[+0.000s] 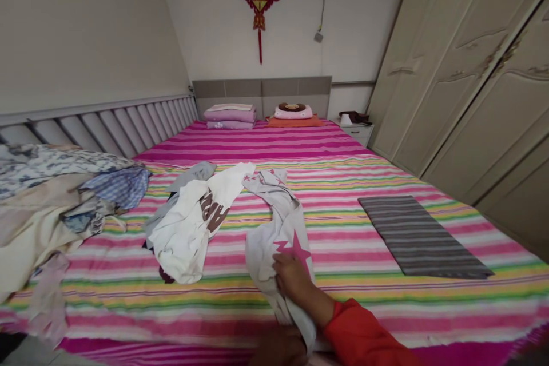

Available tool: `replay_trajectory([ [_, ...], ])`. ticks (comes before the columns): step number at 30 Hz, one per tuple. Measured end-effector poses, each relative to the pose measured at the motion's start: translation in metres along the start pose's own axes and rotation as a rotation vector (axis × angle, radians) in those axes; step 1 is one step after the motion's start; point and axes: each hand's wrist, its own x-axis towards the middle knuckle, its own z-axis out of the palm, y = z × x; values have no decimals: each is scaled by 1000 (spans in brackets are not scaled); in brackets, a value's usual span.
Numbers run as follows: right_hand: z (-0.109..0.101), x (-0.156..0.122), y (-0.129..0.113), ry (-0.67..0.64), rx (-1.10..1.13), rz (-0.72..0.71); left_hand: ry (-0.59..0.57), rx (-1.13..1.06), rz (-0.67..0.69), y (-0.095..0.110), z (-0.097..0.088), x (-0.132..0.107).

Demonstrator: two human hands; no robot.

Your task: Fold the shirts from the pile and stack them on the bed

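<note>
A light grey garment with pink stars (281, 226) lies loosely bunched and stretched lengthwise over the striped bed cover. My right hand (295, 283), in a red sleeve, has its fingers curled on the cloth beside the large star, gripping it. At the bottom edge my left hand (278, 347) is dark and blurred, by the garment's near end; its fingers do not show clearly. Left of the garment lies a crumpled white shirt with brown lettering (184, 234), partly over a grey garment (195, 174). A flat, folded grey striped cloth (422, 237) rests to the right.
Heaped clothes (38, 200) cover the bed's left side against the rail (107, 126). Folded purple bedding (230, 116) and a pink pillow (294, 111) sit by the headboard (278, 90). A wardrobe (467, 68) and a nightstand (359, 132) stand on the right.
</note>
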Motion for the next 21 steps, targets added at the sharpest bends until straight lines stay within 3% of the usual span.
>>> replay_trajectory([
  [2,-11,-7,18,104,324,26,57,-91,-77,-7,-15,-8],
  [3,-18,-12,28,176,513,66,159,-107,-146,-12,-27,-9],
  [6,-42,-37,55,437,1074,328,664,-7,-371,-33,-77,4],
  [8,-57,-55,69,552,1357,525,886,79,-479,-48,-114,26],
  [10,-69,-73,75,546,1534,638,910,91,-639,-56,-143,53],
  [12,-76,-86,73,471,1612,671,800,7,-771,-56,-161,76],
  [15,-86,-99,64,365,1518,666,599,-187,-749,-44,-175,85],
  [18,-104,-116,68,337,1340,735,548,-530,-653,-30,-190,51],
  [19,-111,-126,75,362,1321,770,590,-667,-653,-28,-197,31],
  [21,-122,-158,96,486,1338,800,824,-842,-713,-30,-211,-15],
])
